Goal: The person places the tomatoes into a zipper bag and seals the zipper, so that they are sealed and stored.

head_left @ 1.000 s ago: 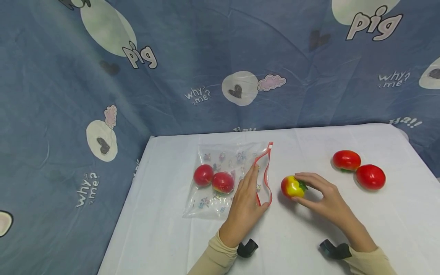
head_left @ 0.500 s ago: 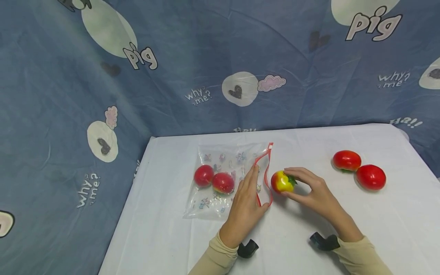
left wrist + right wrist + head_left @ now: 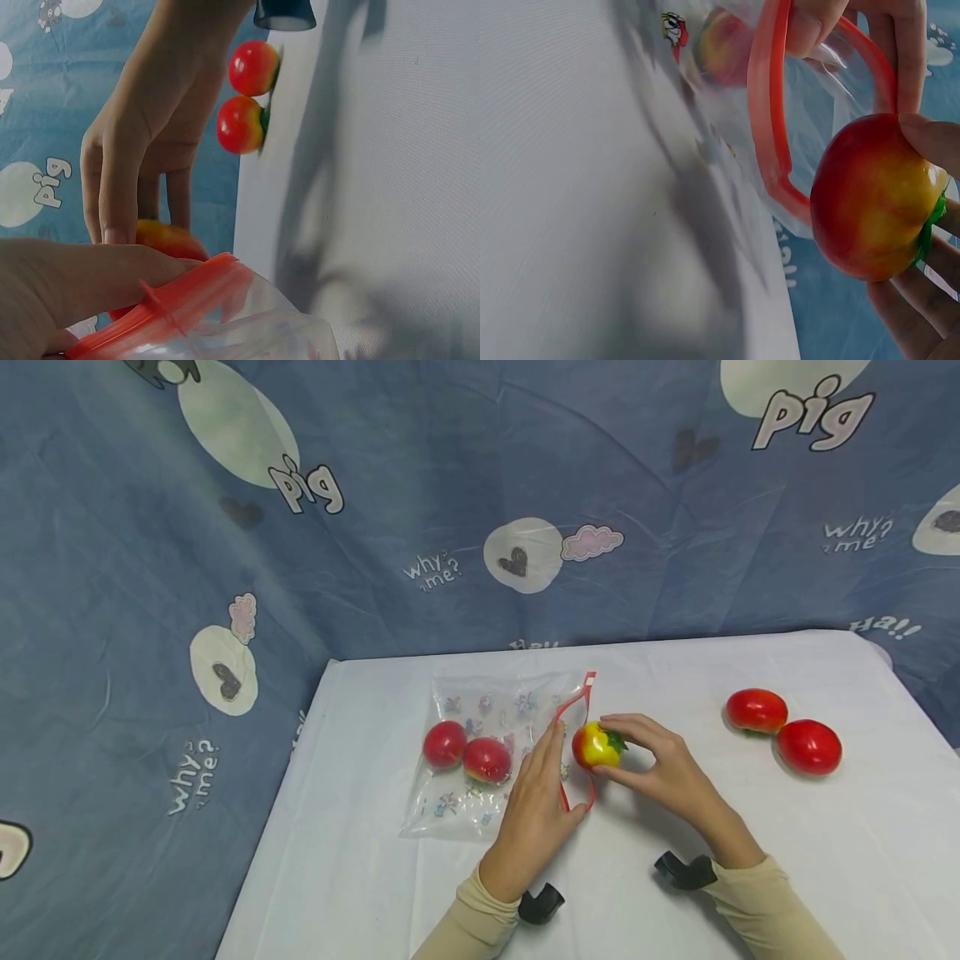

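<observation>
My right hand [image 3: 663,768] holds a red-and-yellow tomato [image 3: 596,746] with green leaves, between thumb and fingers. The tomato is at the red-edged mouth of a clear zip bag [image 3: 450,814], which lies on the table. In the right wrist view the tomato [image 3: 877,199] is in front of the bag's red rim [image 3: 769,90]. My left hand [image 3: 525,818] holds the bag's mouth apart, thumb at the near end and fingers toward the far side. Two red tomatoes [image 3: 444,744] are inside the bag. In the left wrist view my left thumb [image 3: 112,274] partly hides the held tomato [image 3: 169,238].
Two more tomatoes [image 3: 809,747] rest side by side at the right of the white-covered table [image 3: 847,860]. A blue patterned cloth [image 3: 420,460] hangs behind the table and at its left. Dark wrist-worn pieces [image 3: 686,870] stick out by both sleeves.
My right hand has moved left and slightly away from me with the tomato, bringing it from beside the bag to its mouth. The left hand and bag stay in place.
</observation>
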The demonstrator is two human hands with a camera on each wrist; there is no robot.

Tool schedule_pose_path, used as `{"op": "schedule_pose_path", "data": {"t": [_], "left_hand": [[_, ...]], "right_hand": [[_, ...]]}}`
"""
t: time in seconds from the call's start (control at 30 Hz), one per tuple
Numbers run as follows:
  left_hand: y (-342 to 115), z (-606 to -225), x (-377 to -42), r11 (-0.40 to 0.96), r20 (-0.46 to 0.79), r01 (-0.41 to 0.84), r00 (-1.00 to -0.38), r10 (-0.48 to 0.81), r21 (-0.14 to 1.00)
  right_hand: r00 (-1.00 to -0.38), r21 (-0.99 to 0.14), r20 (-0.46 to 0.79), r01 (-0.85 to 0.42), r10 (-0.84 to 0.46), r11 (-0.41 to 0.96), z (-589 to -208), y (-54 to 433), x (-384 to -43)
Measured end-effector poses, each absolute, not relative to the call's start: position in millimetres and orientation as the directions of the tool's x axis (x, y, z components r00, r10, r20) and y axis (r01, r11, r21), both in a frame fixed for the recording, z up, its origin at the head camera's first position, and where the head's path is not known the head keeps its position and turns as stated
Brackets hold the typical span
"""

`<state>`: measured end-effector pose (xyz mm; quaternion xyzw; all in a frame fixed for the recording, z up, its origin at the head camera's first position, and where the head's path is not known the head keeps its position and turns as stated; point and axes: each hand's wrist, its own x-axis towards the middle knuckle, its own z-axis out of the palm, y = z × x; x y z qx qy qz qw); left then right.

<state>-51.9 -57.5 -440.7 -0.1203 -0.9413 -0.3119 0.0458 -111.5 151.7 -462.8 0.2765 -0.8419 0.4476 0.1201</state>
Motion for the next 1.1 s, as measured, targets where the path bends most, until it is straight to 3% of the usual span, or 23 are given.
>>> {"op": "schedule_pose_path", "data": {"t": [0.8,1.1], "left_hand": [[-60,-441,-53,0.782,0.235,0.316,-0.947,0.221,0.538],[-60,-441,-52,0.78,0.237,0.325,-0.944,0.231,0.534]], "right_hand": [[-0.781,-0.67,0.462,-0.618,-0.421,0.412,-464,120,-132],[-0.755,-0.6,0.47,-0.653,-0.457,0.462,-470,106,-138]]}}
